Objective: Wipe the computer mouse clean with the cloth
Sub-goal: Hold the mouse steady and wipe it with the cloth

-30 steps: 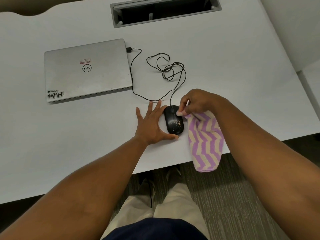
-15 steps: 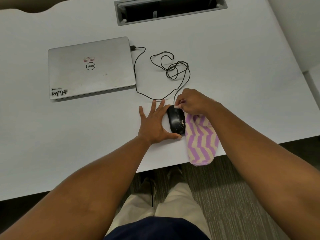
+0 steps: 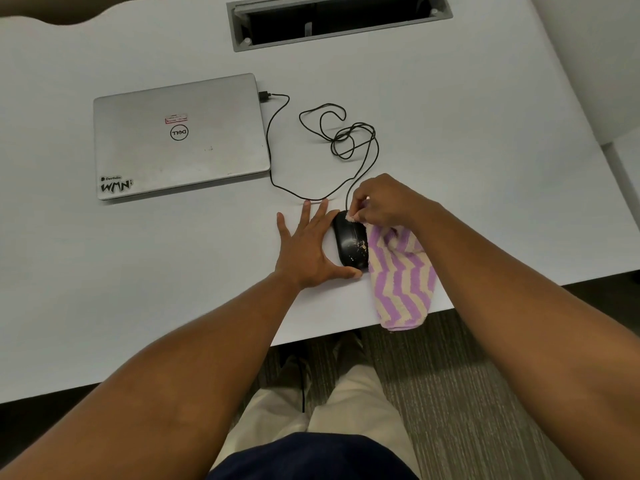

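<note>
A black wired computer mouse [image 3: 349, 242] with pale smudges on its right side lies near the front edge of the white desk [image 3: 450, 133]. My left hand [image 3: 308, 247] lies flat beside it, fingers spread, with the thumb against the mouse's near end. My right hand [image 3: 384, 200] pinches the top end of a purple and cream zigzag cloth [image 3: 401, 278] at the mouse's far right corner. The cloth trails down the mouse's right side and hangs over the desk edge.
The mouse cable [image 3: 343, 136] loops across the desk to a closed silver laptop [image 3: 180, 136] on the left. A cable slot [image 3: 339, 19] opens at the back of the desk. Grey carpet [image 3: 467, 393] and my legs lie below.
My right hand has moved the cloth's pinched end from the mouse's right side toward its far end. The left hand has stayed flat against the mouse.
</note>
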A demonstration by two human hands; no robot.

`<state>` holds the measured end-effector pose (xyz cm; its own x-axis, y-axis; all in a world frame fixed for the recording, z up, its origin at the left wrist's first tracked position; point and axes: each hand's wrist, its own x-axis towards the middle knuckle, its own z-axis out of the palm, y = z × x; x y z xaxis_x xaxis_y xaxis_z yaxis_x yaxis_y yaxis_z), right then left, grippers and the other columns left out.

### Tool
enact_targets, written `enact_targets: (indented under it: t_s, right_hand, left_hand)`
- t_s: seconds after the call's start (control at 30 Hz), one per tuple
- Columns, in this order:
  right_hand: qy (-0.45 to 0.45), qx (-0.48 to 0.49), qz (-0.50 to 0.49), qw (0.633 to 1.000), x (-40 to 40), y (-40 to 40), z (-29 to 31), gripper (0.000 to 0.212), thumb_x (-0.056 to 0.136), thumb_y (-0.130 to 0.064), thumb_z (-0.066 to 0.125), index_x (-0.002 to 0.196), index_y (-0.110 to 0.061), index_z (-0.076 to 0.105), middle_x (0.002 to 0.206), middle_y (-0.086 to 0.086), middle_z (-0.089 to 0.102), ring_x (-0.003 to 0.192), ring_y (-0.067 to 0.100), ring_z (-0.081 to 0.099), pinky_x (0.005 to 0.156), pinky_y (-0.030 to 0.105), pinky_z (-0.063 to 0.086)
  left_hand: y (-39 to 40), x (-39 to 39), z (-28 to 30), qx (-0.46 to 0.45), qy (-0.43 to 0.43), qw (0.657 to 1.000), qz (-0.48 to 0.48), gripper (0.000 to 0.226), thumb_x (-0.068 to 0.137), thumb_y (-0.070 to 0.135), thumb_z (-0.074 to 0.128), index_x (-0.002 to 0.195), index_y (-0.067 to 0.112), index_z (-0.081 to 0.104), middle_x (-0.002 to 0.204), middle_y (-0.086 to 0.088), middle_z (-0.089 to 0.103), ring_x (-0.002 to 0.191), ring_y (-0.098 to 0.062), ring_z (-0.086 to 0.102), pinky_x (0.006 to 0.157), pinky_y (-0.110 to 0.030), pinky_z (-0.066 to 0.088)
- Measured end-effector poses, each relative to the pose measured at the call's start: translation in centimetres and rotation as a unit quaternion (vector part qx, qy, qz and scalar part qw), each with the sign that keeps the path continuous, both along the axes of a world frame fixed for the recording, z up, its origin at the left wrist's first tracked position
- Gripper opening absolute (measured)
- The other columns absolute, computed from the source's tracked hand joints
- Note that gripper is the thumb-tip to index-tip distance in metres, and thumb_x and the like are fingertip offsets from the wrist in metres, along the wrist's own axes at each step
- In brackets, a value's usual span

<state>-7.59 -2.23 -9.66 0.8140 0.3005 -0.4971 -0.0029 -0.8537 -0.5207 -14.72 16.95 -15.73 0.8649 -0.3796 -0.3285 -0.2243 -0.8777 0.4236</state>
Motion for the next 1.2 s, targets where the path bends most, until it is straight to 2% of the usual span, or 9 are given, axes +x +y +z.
enact_targets:
  t_s: [0.1, 0.23, 0.43, 0.57, 0.63, 0.73, 0.83, 1.0, 1.2]
  right_hand:
    - [0.028, 0.037, -0.006, 0.999, -0.2, -0.7, 0.7, 0.013, 0.073, -0.028, 0.081, 0.072, -0.032, 0.069, 0.079, -0.018, 0.064, 0.075, -0.005, 0.058, 0.059, 0.017, 0.037]
    - [0.005, 0.047, -0.031, 0.998, -0.2, -0.6, 0.6, 0.022, 0.072, -0.031, 0.082, 0.089, -0.025, 0.069, 0.092, -0.009, 0.065, 0.080, 0.005, 0.058, 0.060, 0.020, 0.040]
    - [-0.026, 0.011, -0.086, 0.996, -0.1, 0.6, 0.3, 0.021, 0.079, -0.025, 0.077, 0.098, -0.016, 0.075, 0.101, 0.001, 0.069, 0.094, 0.017, 0.063, 0.084, 0.032, 0.053]
    - [0.086, -0.009, 0.032, 0.996, 0.7, 0.1, 1.4, 0.009, 0.076, -0.029, 0.079, 0.085, -0.029, 0.077, 0.086, -0.015, 0.069, 0.086, 0.005, 0.061, 0.069, 0.020, 0.045]
    - [0.114, -0.029, 0.068, 0.991, 1.2, -0.3, 1.9, 0.008, 0.076, -0.030, 0.079, 0.082, -0.034, 0.077, 0.084, -0.019, 0.068, 0.084, 0.003, 0.060, 0.069, 0.020, 0.044]
    - [0.060, 0.013, -0.003, 0.998, 1.7, -0.7, 1.6, 0.010, 0.078, -0.025, 0.078, 0.087, -0.028, 0.078, 0.084, -0.017, 0.069, 0.086, 0.004, 0.061, 0.068, 0.018, 0.041]
    - [0.018, 0.029, -0.034, 0.999, 1.5, -0.2, 1.0, 0.015, 0.079, -0.017, 0.075, 0.094, -0.022, 0.078, 0.093, -0.007, 0.070, 0.093, 0.009, 0.062, 0.077, 0.020, 0.044]
    - [0.034, 0.001, 0.007, 0.999, 0.9, 1.0, 0.8, 0.012, 0.080, -0.021, 0.076, 0.092, -0.021, 0.077, 0.095, -0.006, 0.068, 0.093, 0.010, 0.061, 0.080, 0.024, 0.045]
    - [0.091, -0.085, 0.115, 0.985, 1.8, 1.3, 2.0, 0.013, 0.077, -0.024, 0.077, 0.073, -0.035, 0.072, 0.087, -0.014, 0.069, 0.085, 0.007, 0.061, 0.078, 0.029, 0.052]
  left_hand:
    - [0.0, 0.0, 0.2, -0.002, 0.002, 1.000, 0.000, 0.129, 0.058, 0.091, 0.063, 0.160, 0.030, 0.013, 0.169, 0.006, -0.001, 0.154, -0.017, -0.017, 0.115, -0.064, -0.018]
    - [0.0, 0.0, 0.1, 0.000, 0.000, 1.000, -0.002, 0.129, 0.059, 0.092, 0.061, 0.160, 0.029, 0.012, 0.169, 0.006, -0.001, 0.154, -0.018, -0.017, 0.115, -0.064, -0.018]
    - [0.0, 0.0, 0.0, -0.003, 0.000, 1.000, 0.000, 0.131, 0.057, 0.094, 0.059, 0.161, 0.029, 0.011, 0.169, 0.006, 0.000, 0.154, -0.018, -0.016, 0.115, -0.065, -0.017]
    - [0.1, 0.0, 0.1, -0.008, 0.001, 1.000, 0.001, 0.131, 0.057, 0.093, 0.061, 0.160, 0.028, 0.014, 0.169, 0.006, 0.001, 0.154, -0.017, -0.016, 0.116, -0.064, -0.018]
    - [0.1, 0.0, 0.1, -0.007, 0.001, 1.000, 0.000, 0.131, 0.057, 0.093, 0.061, 0.160, 0.028, 0.014, 0.169, 0.006, 0.000, 0.154, -0.017, -0.016, 0.116, -0.064, -0.018]
    - [0.0, 0.0, 0.2, -0.005, 0.001, 1.000, 0.000, 0.130, 0.057, 0.093, 0.060, 0.160, 0.029, 0.012, 0.169, 0.005, 0.001, 0.154, -0.018, -0.016, 0.116, -0.064, -0.018]
    - [0.0, 0.0, 0.2, -0.008, 0.001, 1.000, 0.001, 0.131, 0.057, 0.094, 0.059, 0.161, 0.030, 0.010, 0.169, 0.005, 0.001, 0.154, -0.018, -0.015, 0.115, -0.064, -0.019]
    - [0.0, -0.1, 0.1, -0.023, -0.001, 1.000, 0.009, 0.131, 0.054, 0.094, 0.061, 0.159, 0.031, 0.016, 0.169, 0.007, 0.004, 0.154, -0.016, -0.015, 0.115, -0.065, -0.016]
    - [0.0, 0.0, 0.1, -0.017, 0.003, 1.000, 0.005, 0.130, 0.056, 0.091, 0.064, 0.160, 0.029, 0.016, 0.169, 0.007, 0.001, 0.154, -0.016, -0.016, 0.115, -0.064, -0.018]
